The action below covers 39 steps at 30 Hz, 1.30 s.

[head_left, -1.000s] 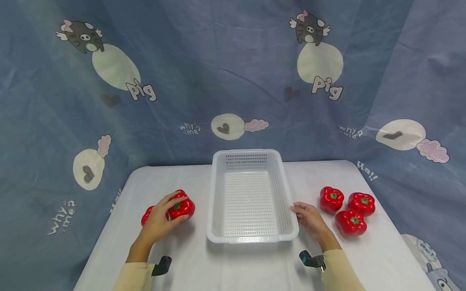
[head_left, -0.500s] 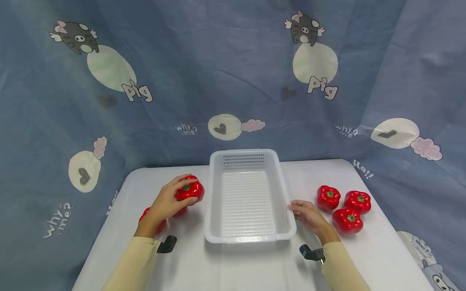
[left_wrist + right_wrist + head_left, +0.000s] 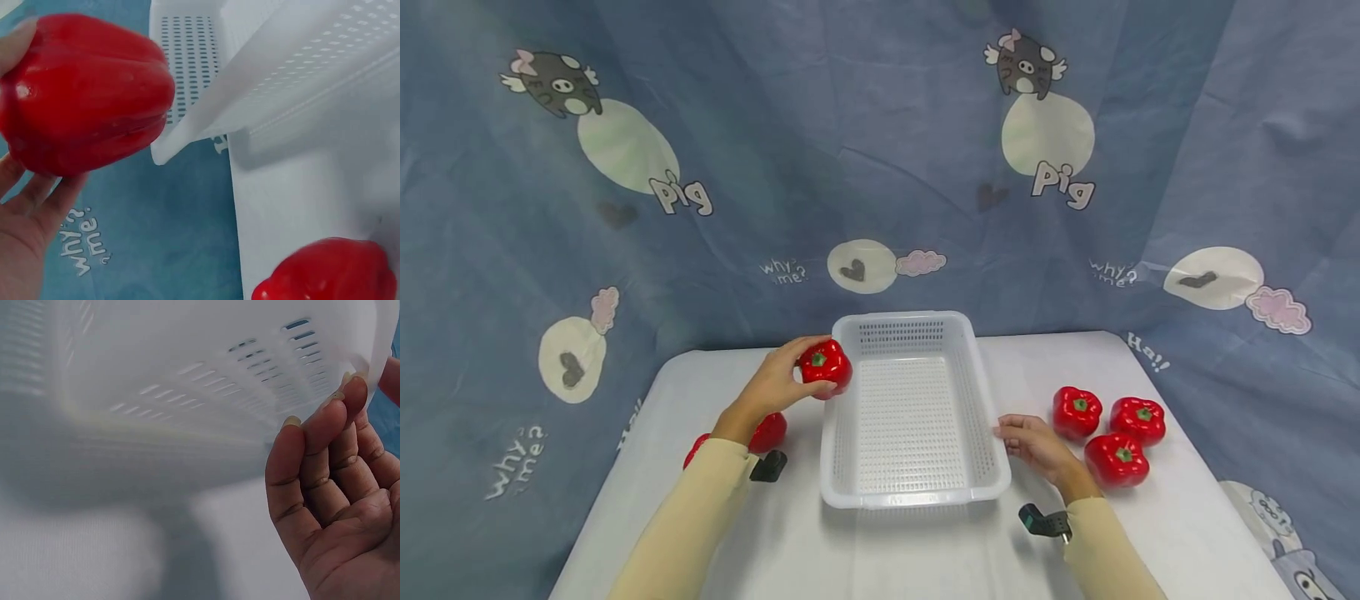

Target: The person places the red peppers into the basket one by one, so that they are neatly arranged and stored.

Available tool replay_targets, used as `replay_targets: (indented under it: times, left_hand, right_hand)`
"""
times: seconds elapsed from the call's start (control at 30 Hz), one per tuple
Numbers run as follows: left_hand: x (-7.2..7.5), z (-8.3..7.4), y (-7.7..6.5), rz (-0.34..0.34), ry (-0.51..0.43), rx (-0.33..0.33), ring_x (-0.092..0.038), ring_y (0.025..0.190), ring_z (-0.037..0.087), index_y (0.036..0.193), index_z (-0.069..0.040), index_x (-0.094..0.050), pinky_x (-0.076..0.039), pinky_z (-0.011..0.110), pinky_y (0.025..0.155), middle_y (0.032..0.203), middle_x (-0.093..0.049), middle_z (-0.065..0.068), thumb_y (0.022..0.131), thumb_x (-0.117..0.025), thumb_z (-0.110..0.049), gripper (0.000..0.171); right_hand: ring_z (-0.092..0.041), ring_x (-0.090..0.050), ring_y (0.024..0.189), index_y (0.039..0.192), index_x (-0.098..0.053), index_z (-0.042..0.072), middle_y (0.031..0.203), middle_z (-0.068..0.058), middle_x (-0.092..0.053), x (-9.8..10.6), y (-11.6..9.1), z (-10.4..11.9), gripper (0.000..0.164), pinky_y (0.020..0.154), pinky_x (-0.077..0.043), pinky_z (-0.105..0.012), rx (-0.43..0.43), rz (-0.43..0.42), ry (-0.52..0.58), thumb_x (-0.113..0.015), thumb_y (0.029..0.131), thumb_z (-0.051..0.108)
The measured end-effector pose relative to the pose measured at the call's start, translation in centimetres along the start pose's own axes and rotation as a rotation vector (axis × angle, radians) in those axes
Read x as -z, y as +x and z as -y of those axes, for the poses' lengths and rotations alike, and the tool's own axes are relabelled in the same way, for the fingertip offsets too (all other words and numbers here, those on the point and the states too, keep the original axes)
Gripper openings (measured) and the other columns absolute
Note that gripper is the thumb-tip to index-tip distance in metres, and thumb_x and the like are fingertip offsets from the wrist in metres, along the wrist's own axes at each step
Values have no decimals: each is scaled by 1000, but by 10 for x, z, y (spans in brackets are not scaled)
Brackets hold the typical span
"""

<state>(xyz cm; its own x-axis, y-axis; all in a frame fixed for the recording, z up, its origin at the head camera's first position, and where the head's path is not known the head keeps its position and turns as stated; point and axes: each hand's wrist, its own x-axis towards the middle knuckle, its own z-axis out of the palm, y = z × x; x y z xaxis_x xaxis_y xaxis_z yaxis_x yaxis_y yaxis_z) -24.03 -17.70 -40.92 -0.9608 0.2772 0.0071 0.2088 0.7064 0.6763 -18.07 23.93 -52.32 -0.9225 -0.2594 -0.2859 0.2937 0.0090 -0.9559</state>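
My left hand [image 3: 772,382] grips a red bell pepper [image 3: 829,371] with a green stem, held raised at the left rim of a white plastic basket [image 3: 917,501]. In the left wrist view the bell pepper [image 3: 87,94] is large and close, apart from the basket's outer wall [image 3: 212,112]. On the right side, my right hand [image 3: 1037,448] pinches the basket's rim; its curled fingers [image 3: 322,431] show against the rim in the right wrist view. The basket's perforated floor is bare.
Two more red bell peppers, one [image 3: 770,433] beside the other [image 3: 696,450], lie partly hidden behind the left forearm. Near the right edge of the white table [image 3: 910,554] sit three bell peppers [image 3: 1117,458]. A blue printed cloth [image 3: 880,192] hangs behind.
My left hand has lifted the bell pepper off the table and carried it rightward and away to the basket's left rim. My right hand stays on the basket.
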Motion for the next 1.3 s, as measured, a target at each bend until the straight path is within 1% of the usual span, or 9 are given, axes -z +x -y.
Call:
replay_targets:
  times: [0.07, 0.17, 0.4, 0.57, 0.7, 0.93, 1.1, 1.2, 1.3]
  left_hand:
    - [0, -1, 7, 9, -3, -1, -42, 126, 36, 145, -18, -41, -53, 50, 86, 140, -44, 14, 70, -86, -29, 88]
    - [-1, -2, 16, 17, -8, -5, -42, 126, 36, 144, -17, -42, -53, 49, 86, 139, -46, 13, 70, -86, -26, 86]
    - [-7, -6, 38, 68, 47, -65, -38, 128, 33, 141, -19, -44, -52, 50, 88, 138, -45, 12, 76, -82, -23, 75]
    - [-10, -10, 50, 62, 89, -37, -37, 128, 32, 142, -20, -44, -51, 51, 90, 137, -45, 12, 78, -81, -23, 73]
    - [-15, -12, 62, 71, 99, -14, -36, 129, 32, 140, -21, -46, -49, 52, 92, 138, -46, 11, 77, -81, -20, 73]
    - [-30, -15, 82, 141, 144, -1, -35, 132, 32, 139, -20, -46, -48, 53, 93, 140, -47, 10, 76, -82, -14, 73]
    - [-40, -18, 92, 191, 199, -18, -35, 132, 33, 140, -16, -45, -48, 51, 95, 141, -47, 12, 79, -79, -10, 70]
    - [-48, -17, 96, 171, 210, -7, -36, 132, 33, 141, -14, -45, -46, 52, 97, 142, -46, 13, 79, -78, -9, 69]
    - [-56, -11, 99, 149, 219, 27, -37, 133, 34, 142, -16, -44, -44, 52, 99, 144, -44, 13, 80, -77, -9, 70]
  right_hand:
    - [-17, -65, 90, 108, -65, 2, 102, -1, -69, 0, 1, 0, 23, 85, -53, -27, 0, -5, 4, -64, 93, 19]
    - [-19, -65, 91, 110, -64, -1, 104, -3, -69, -1, 1, 1, 27, 87, -52, -27, 1, -16, -3, -65, 93, 20]
    - [-21, -65, 96, 116, -61, -1, 112, -7, -66, -2, -2, -1, 38, 91, -51, -33, -27, -59, -45, -68, 90, 25]
    - [-22, -65, 97, 117, -61, -2, 114, -8, -66, -1, -1, -2, 39, 92, -51, -33, -20, -56, -40, -68, 90, 26]
    - [-22, -66, 97, 118, -62, -1, 115, -7, -66, -1, 0, -1, 39, 92, -51, -34, -25, -55, -40, -68, 91, 27]
    - [-22, -65, 97, 118, -62, -2, 114, -8, -66, -2, -1, -1, 40, 92, -51, -34, -29, -64, -35, -68, 90, 26]
    - [-22, -66, 96, 119, -61, -4, 115, -10, -67, -2, -1, -3, 40, 91, -51, -34, -19, -50, -37, -67, 91, 24]
    - [-23, -65, 96, 119, -60, -5, 116, -11, -66, -1, -1, -3, 41, 91, -51, -33, -11, -48, -28, -67, 91, 24]
    - [-23, -65, 97, 121, -59, -6, 119, -14, -65, -1, -1, -3, 44, 93, -50, -35, -7, -39, -34, -66, 91, 26]
